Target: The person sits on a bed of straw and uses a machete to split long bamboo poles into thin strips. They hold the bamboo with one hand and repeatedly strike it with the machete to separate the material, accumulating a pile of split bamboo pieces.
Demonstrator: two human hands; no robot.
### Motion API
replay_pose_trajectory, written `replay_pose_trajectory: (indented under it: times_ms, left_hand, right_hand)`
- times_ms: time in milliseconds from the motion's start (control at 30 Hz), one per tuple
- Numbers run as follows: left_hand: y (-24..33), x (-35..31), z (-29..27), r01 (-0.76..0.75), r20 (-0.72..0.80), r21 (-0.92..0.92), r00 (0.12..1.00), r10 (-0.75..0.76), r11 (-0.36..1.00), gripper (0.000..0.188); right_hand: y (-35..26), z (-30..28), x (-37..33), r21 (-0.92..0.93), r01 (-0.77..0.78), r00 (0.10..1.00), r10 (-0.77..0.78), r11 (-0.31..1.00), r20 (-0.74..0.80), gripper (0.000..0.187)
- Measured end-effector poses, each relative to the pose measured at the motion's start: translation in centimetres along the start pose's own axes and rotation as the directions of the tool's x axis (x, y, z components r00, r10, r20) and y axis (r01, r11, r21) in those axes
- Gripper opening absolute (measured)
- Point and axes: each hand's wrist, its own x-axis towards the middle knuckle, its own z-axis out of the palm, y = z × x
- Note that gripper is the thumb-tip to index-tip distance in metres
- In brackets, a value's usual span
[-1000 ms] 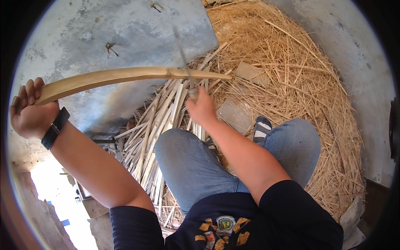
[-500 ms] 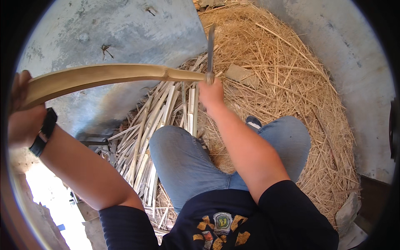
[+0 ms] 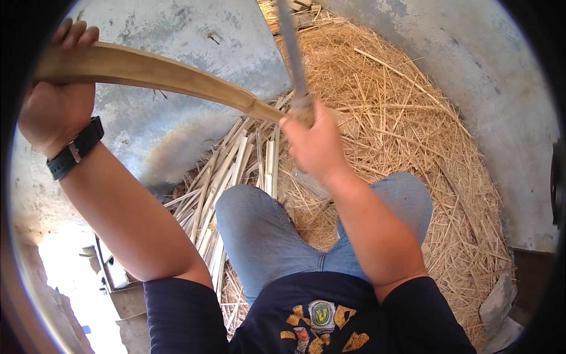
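Note:
A long split bamboo piece (image 3: 171,75) slants from the upper left down toward the middle, showing its pale hollow inside and a node near its right end. Wrapped around its left end is my left hand (image 3: 62,115), a black watch on the wrist. My right hand (image 3: 318,144) grips the handle of a long knife (image 3: 290,47), whose narrow grey blade points up and away, smeared by motion. The bamboo's right end meets my right thumb; whether that hand grips it too I cannot tell.
Split bamboo strips (image 3: 239,162) lie in a pile left of my knees. Straw-like shavings (image 3: 401,118) cover the floor ahead and to the right. Grey walls (image 3: 177,35) stand at the left and right. A stone piece (image 3: 498,298) lies at the lower right.
My left hand has risen and shifted right, tilting the bamboo down toward its right end. My right hand has moved right and slightly closer, with the knife blade leaning more to the left.

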Motion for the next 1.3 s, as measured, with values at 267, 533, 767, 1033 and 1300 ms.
replay_pose_trajectory:
  times_ms: [267,533,767,1033,1300]
  left_hand:
    - [-0.1,2.5,-5.5,0.465,0.642,-0.356,0.752,-0.149,0.811,0.01]
    - [-0.1,2.3,-7.6,0.442,0.593,-0.38,0.79,-0.152,0.813,0.009]
    - [-0.8,3.2,-11.9,0.456,0.595,-0.38,0.786,-0.165,0.805,0.007]
    - [-1.9,4.6,-14.7,0.485,0.597,-0.406,0.782,-0.177,0.775,0.009]
    - [-1.1,4.2,-17.8,0.43,0.561,-0.395,0.813,-0.158,0.812,0.01]
  right_hand:
    - [6.7,2.6,-1.1,-0.346,-0.081,0.982,0.135,0.935,0.134,0.048]
    - [1.6,4.7,-1.2,-0.352,-0.052,0.952,0.153,0.934,0.265,0.039]
    - [8.1,3.1,-0.2,-0.388,-0.218,0.915,0.325,0.896,0.237,0.047]
    - [16.2,3.7,-0.6,-0.309,-0.238,0.949,0.288,0.921,0.129,0.041]
    - [10.2,7.5,-1.8,-0.329,-0.125,0.943,0.215,0.936,0.255,0.042]
